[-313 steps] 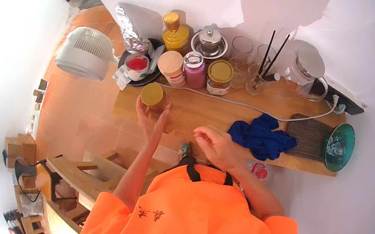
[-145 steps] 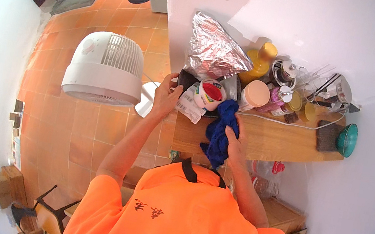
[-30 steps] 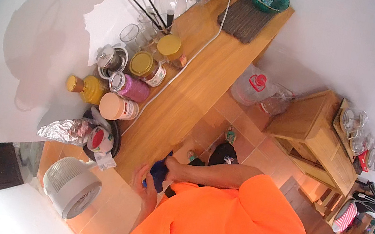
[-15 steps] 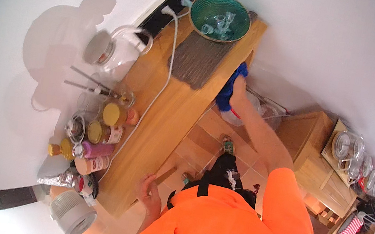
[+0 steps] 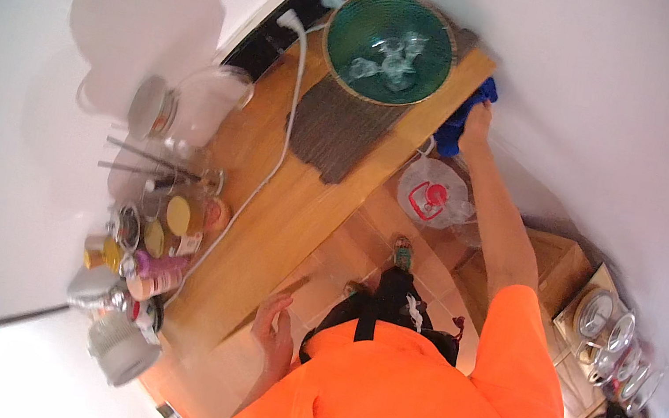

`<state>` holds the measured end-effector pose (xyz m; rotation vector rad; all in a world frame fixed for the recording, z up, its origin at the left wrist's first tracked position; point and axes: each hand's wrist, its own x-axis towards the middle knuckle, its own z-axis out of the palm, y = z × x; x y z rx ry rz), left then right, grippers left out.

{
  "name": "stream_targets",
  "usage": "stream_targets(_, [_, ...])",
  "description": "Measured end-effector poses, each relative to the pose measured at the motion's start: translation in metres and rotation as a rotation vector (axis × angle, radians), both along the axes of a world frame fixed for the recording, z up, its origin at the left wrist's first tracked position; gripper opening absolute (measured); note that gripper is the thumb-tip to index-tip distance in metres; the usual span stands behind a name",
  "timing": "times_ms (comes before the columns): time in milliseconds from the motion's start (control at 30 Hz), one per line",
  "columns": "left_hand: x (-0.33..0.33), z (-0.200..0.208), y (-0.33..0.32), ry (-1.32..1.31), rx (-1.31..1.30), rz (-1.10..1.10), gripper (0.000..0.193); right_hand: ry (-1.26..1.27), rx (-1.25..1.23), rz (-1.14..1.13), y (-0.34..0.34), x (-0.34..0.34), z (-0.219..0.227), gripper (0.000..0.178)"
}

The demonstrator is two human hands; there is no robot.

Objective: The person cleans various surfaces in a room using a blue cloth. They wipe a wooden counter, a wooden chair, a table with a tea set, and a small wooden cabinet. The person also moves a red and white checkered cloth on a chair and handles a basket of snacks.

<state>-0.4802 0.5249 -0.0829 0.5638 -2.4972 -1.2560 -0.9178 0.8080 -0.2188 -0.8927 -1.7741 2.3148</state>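
My right hand (image 5: pixel 477 127) is closed on a bunched blue cloth (image 5: pixel 453 131), which lies against the right edge of the wooden table (image 5: pixel 257 240) near its far end. My left hand (image 5: pixel 272 330) hangs beside the table's near end, fingers loosely bent and apart, holding nothing. At the far end, a green bowl (image 5: pixel 350 28) with clear glass pieces (image 5: pixel 396 61) in it rests on a dark woven mat (image 5: pixel 334 133).
A white cable (image 5: pixel 288 129) runs along the tabletop from the wall. Jars (image 5: pixel 184 216) and a glass pitcher (image 5: pixel 205 106) line the left side. Beneath the right edge sits a clear plastic bag (image 5: pixel 436 193). Glassware (image 5: pixel 598 314) stands on a cabinet at right.
My right hand has moved the blue cloth farther along the table's edge, toward its far corner. The view has shifted, and more of the plastic bag shows. My left hand stays nearly in place.
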Motion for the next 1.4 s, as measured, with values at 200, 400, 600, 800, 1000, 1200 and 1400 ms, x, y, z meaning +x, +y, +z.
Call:
stream_targets(200, [0.018,-0.005,0.009,0.052,0.098,0.077,0.021,0.02,-0.419,0.236,-0.07,0.092,0.005,0.043])
stream_targets(400, [0.072,-0.024,0.008,-0.026,0.201,0.337,0.022,-0.389,-0.711,0.566,-0.171,0.22,0.034,0.045])
stream_targets(600, [0.132,-0.036,0.035,0.073,0.336,0.653,0.02,-0.727,-0.76,1.059,-0.252,0.336,0.051,0.043])
stream_targets(800, [0.19,-0.032,0.048,0.131,0.434,0.919,0.019,-0.841,-0.421,1.47,-0.314,0.405,-0.026,0.032])
stream_targets(1000, [0.228,-0.099,0.097,0.197,0.511,1.229,0.018,-0.82,-0.092,1.59,-0.372,0.472,-0.035,0.02])
stream_targets(1200, [0.24,-0.16,0.154,0.211,0.642,1.53,0.018,-0.715,-0.416,1.472,-0.467,0.522,-0.109,0.03])
stream_targets(1400, [0.249,-0.203,0.191,0.058,0.775,1.726,0.019,-0.622,-0.123,1.582,-0.498,0.556,-0.165,0.041])
